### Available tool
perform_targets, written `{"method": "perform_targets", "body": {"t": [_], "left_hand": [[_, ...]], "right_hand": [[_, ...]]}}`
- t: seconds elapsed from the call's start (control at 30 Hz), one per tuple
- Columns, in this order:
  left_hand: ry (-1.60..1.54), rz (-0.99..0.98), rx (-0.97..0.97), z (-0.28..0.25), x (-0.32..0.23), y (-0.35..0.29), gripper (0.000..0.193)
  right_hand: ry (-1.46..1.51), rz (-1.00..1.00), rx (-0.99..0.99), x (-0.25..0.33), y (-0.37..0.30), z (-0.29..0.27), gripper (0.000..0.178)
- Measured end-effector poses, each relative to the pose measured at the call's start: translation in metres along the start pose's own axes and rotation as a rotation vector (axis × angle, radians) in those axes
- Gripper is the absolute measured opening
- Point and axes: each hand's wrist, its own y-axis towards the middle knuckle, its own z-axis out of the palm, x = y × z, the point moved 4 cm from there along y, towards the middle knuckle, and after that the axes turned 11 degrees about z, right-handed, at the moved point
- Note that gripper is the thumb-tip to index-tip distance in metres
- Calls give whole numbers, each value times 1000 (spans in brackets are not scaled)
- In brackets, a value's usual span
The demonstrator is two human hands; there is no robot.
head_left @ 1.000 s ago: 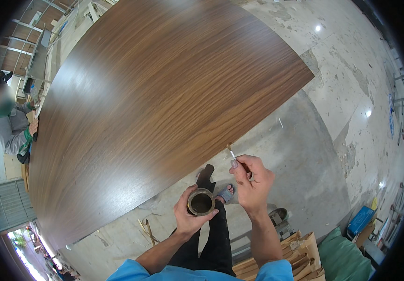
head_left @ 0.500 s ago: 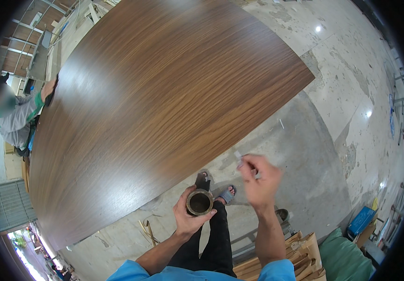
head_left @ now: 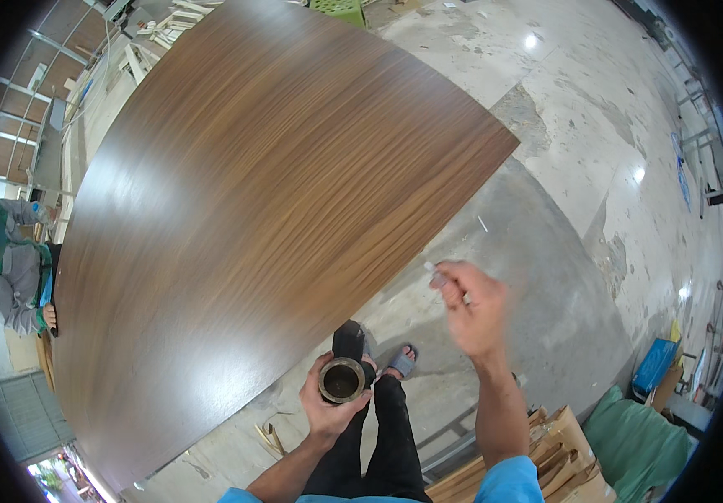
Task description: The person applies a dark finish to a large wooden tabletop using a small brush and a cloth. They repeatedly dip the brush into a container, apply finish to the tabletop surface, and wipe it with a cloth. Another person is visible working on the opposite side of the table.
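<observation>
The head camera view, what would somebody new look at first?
Probably the big, shiny brown wood-grain panel, stretching from the top to the lower left. Next, the round cup in the left hand, low in the middle. To its upper right, the right hand pinches a small pale object.

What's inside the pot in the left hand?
Inside the pot: a dark brownish surface, too dim to tell liquid from paste. Anything beneath it is covered; the left hand hides part of the pot's outside.

Patchy grey floor [head_left: 546,260] with bright light reflections [head_left: 531,40], ribbed panel [head_left: 26,411] at lower left
</observation>
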Motion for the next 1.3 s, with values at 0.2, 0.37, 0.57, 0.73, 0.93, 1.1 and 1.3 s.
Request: {"method": "perform_targets", "body": {"t": [0.2,0.37,0.57,0.73,0.93,1.1,1.3], "left_hand": [[-8,98,37,4,-6,7,83],[20,214,124,11,-18,17,82],[-156,102,203,22,-16,23,83],[-152,119,229,31,-20,33,85],[-178,71,222,56,-29,45,93],[-132,73,198,77,-37,54,96],[-69,67,187,94,-46,58,96]], "right_hand": [[23,173,-88,-12,13,-8,10],[41,102,-99,-5,12,-10,8],[5,142,-209,-8,30,-20,6],[119,21,-137,-5,31,-29,9],[125,239,-213,-25,55,-46,5],[50,4,-54,-16,62,-55,8],[106,188,-133,-38,85,-73,8]]}}
